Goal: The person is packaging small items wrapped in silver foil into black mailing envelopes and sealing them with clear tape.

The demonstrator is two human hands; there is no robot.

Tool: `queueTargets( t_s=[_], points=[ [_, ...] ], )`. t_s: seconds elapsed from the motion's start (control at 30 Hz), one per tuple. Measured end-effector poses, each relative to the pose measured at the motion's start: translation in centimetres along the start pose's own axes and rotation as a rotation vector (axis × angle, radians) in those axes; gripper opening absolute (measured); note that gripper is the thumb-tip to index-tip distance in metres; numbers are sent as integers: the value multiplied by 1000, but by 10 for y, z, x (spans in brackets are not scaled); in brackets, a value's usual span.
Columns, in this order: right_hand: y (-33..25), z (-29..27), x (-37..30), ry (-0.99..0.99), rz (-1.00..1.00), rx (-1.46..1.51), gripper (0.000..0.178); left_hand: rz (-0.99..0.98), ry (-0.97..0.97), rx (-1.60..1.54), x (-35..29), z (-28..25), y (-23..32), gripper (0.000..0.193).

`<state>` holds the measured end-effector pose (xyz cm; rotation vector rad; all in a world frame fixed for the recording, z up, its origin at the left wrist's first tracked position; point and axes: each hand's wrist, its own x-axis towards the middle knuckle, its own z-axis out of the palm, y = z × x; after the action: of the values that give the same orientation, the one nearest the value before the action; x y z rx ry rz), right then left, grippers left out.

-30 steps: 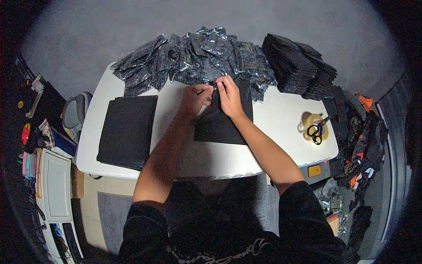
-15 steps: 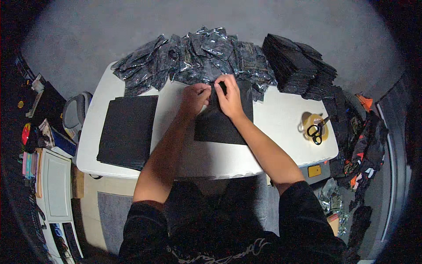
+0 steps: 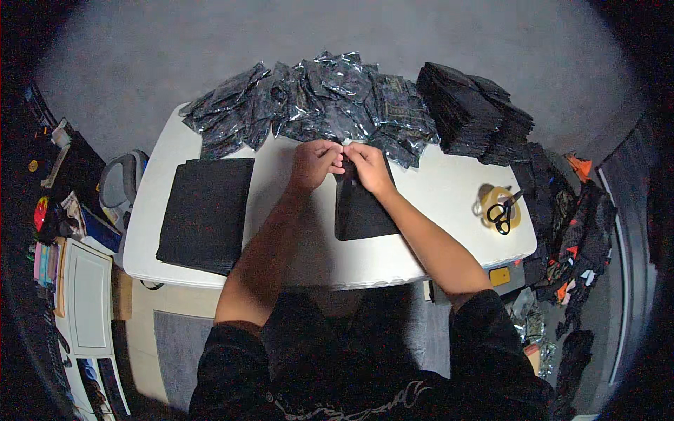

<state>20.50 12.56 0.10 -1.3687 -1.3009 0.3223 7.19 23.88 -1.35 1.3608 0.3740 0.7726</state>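
Observation:
A flat black piece (image 3: 366, 214), cloth-like and narrow, lies in front of me at the middle of the table, its near end toward the front edge. At its far end my left hand (image 3: 316, 165) has its fingers curled in a pinch at the upper left corner. Close beside it my right hand (image 3: 368, 168) pinches the same far edge, thumb against fingers. The fingertips of both hands nearly meet, and they partly hide that edge. Just beyond them sits a heap of shiny clear packets (image 3: 330, 95) with dark contents.
On the white table (image 3: 449, 210), a flat black stack (image 3: 205, 214) lies left. Thick folded black stacks (image 3: 470, 112) stand far right. Black-handled scissors (image 3: 500, 217) rest on a tape roll (image 3: 515, 216). A grey chair (image 3: 121, 179) is left; dark and orange cloth (image 3: 577, 210) piles right.
The black piece has become narrower, its left part folded over toward the right. My hands have come closer together, and the right hand has gone from raised, spread fingers to a pinch.

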Motion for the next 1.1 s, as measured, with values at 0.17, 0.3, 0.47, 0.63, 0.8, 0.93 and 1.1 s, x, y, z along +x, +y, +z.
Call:
queueTargets(
  t_s=[0.17,0.3,0.47,0.63,0.8,0.93,1.1],
  points=[
    [14,-1,-1,-81,74,25,22,-74,-7,-43,1,-6,-4,25],
    [15,-1,1,-135,61,61,21,-92,9,-61,2,-9,-9,25],
    [16,-4,0,-160,83,205,20,-187,-11,-8,4,-7,-6,25],
    [12,-3,0,-155,89,216,20,-96,-3,23,0,-6,-5,26],
    [11,-4,0,-200,81,295,24,-122,-10,15,-2,-9,-1,25],
    [19,-7,1,-189,62,264,21,-159,-21,7,-1,-7,0,25],
    [16,-3,2,-170,64,254,20,-117,-43,25,1,-12,-4,27]
  ],
)
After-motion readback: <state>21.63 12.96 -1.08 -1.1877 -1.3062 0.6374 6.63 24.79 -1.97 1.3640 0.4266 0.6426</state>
